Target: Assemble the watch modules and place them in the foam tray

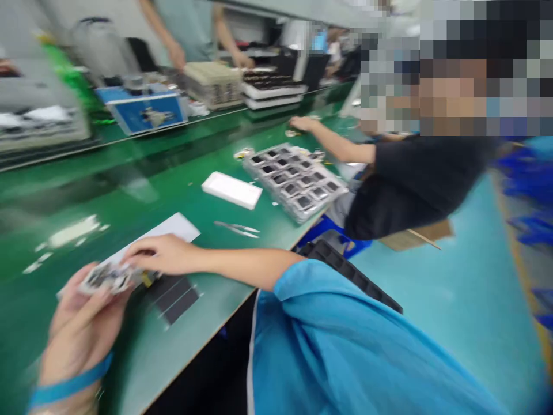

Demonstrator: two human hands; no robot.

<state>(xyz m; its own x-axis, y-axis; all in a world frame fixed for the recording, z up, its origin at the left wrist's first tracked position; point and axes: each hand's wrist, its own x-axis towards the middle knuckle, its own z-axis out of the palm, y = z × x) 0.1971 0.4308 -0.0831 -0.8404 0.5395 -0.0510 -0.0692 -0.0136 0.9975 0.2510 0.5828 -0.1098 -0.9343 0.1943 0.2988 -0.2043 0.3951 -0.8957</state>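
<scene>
My left hand (82, 323), with a blue wrist strap (69, 387) around its wrist, holds a small, blurred packet of dark and silver parts (106, 278) at the lower left. My right hand (162, 255) reaches across from my blue sleeve (345, 346), its fingertips pressing on the same packet. Below my right hand lies a white sheet (162, 235) on the green bench mat (216, 300), and dark rectangular pads (175, 298) sit just beside it. The packet's exact contents are too blurred to tell.
Steel tweezers (237, 229) and a white block (232, 190) lie on the mat. Further along is a tray of small dark parts (294, 181), with a co-worker's hand (302, 123) beyond it. A blue case (142, 109) stands on the back shelf. A black plastic tray (349, 276) sits beside me, below the bench edge.
</scene>
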